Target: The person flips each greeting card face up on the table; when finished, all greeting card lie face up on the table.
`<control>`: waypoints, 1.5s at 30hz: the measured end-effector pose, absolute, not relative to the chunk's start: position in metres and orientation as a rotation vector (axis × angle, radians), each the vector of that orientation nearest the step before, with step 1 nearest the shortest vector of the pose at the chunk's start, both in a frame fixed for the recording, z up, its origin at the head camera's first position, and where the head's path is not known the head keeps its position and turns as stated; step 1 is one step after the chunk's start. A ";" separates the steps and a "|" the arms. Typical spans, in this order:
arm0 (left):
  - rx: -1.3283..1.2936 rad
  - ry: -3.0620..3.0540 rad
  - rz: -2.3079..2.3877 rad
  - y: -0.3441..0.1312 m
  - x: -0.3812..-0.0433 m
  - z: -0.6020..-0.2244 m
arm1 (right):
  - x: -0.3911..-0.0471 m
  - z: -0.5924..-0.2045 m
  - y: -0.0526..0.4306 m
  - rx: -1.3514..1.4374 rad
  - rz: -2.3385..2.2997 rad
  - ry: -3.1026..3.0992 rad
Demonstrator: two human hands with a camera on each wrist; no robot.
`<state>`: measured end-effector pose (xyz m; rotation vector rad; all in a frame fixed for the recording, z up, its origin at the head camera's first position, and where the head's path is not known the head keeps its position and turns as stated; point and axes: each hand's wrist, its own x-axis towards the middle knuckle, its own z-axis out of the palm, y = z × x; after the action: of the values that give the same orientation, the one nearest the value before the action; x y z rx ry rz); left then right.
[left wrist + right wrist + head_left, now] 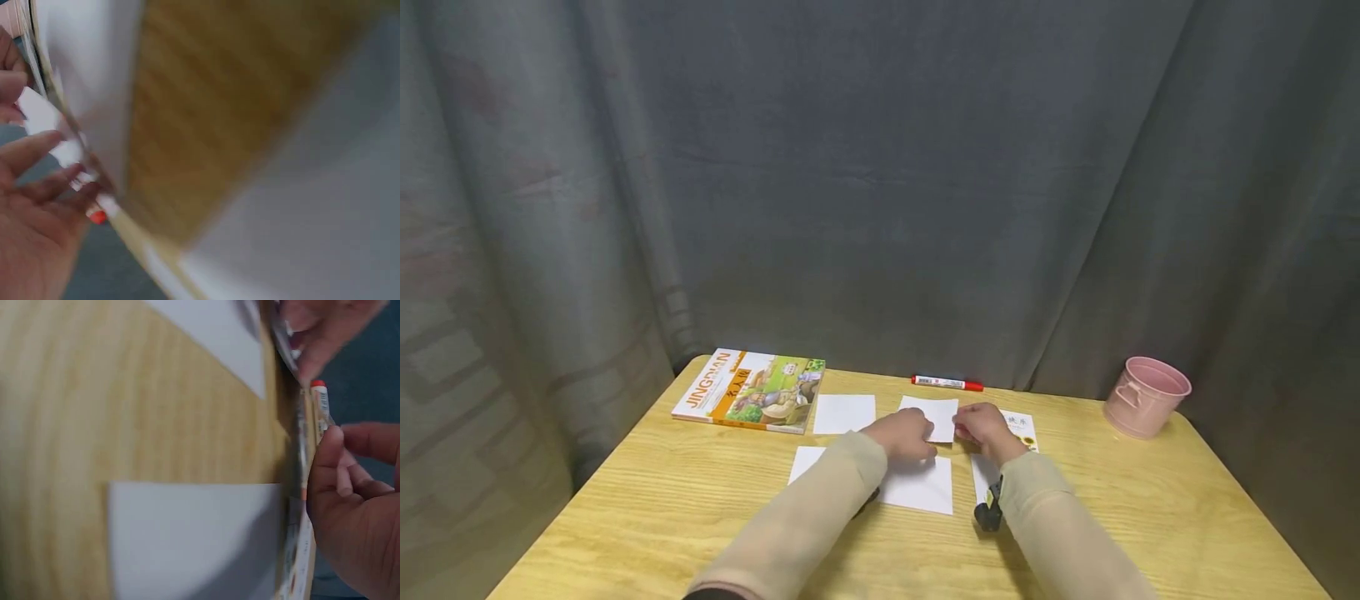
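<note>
A small white square of paper point(938, 414) lies between my two hands toward the back of the table. My left hand point(906, 435) grips it at its left side; in the left wrist view the fingers point(40, 153) reach against the white sheet, and the thumb is hard to make out. From the other side my right hand point(987, 429) pinches the right edge, its thumb point(328, 450) and index finger close together in the right wrist view. Under the left forearm lies a larger white sheet point(917, 487), partly covered. A printed card with a sunflower point(1018, 423) is half hidden beneath the right hand.
Another white square point(844, 414) lies left of the hands, beside a colourful book point(767, 392). A red and white marker point(947, 382) lies near the back edge. At the right stands a pink bucket point(1146, 398). A grey curtain point(880, 208) hangs behind the table.
</note>
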<state>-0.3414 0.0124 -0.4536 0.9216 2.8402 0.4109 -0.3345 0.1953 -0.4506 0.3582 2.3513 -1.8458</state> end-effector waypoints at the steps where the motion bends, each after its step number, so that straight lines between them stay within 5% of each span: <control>1: 0.914 2.859 0.501 0.009 -0.343 -0.456 | -0.334 -0.452 0.195 0.368 -1.859 2.353; 8: 0.543 2.909 1.176 -0.017 -0.352 -0.448 | -0.329 -0.441 0.203 0.251 -1.887 2.309; 16: 0.346 2.709 1.440 -0.024 -0.352 -0.435 | -0.332 -0.435 0.209 0.276 -1.845 2.322; 32: 0.197 2.394 1.902 -0.027 -0.351 -0.433 | -0.334 -0.437 0.207 0.254 -2.074 2.145; 45: 0.325 2.343 1.784 -0.013 -0.351 -0.432 | -0.328 -0.433 0.198 -0.029 -1.715 2.401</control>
<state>-0.3509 -0.0129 -0.4315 0.3252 2.3433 1.7841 -0.3276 0.1983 -0.4326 -0.0287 2.4012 -1.7148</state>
